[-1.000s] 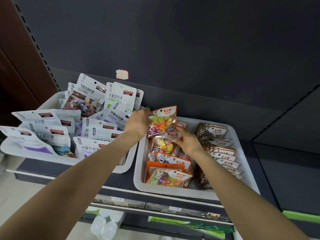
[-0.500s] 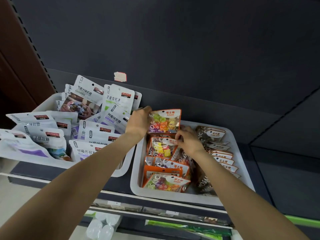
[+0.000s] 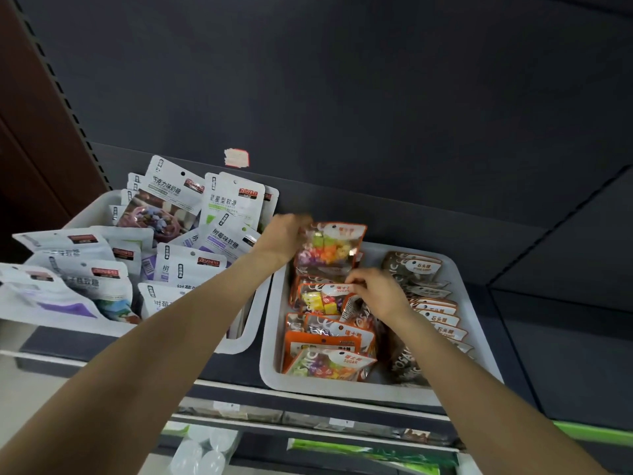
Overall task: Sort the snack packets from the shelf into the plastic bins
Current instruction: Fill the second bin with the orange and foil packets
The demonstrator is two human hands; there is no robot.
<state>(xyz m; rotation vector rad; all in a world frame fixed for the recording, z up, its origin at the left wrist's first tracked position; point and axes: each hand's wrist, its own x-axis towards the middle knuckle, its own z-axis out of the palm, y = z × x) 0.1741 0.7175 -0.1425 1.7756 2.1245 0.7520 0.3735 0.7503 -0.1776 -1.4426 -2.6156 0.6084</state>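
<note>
Dark grey metal forms the shelf (image 3: 565, 337) and its back panel, and two pale plastic bins sit on it side by side. The left bin (image 3: 250, 341) is crammed with white pouches (image 3: 191, 269) standing at all angles. The right bin (image 3: 270, 365) holds a row of orange packets (image 3: 329, 341) along its left side and a row of brown packets (image 3: 435, 310) overlapping along its right.

The person's left hand (image 3: 281, 238) reaches over the far left corner of the right bin, its fingers curled round the left edge of an orange candy packet (image 3: 329, 248) and holding it upright against the bin's back wall. Coloured sweets show through its clear window, just right of those fingers.

The right hand (image 3: 376, 293) is lower, in the middle of the same bin. Its fingertips (image 3: 352, 279) pinch the top edge of a second orange packet (image 3: 322, 298), which lies directly below the upright one and just left of the fingertips. The brown row lies right of this hand.

A small pale sticker (image 3: 236, 157) clings to the back panel, well above both hands.
</note>
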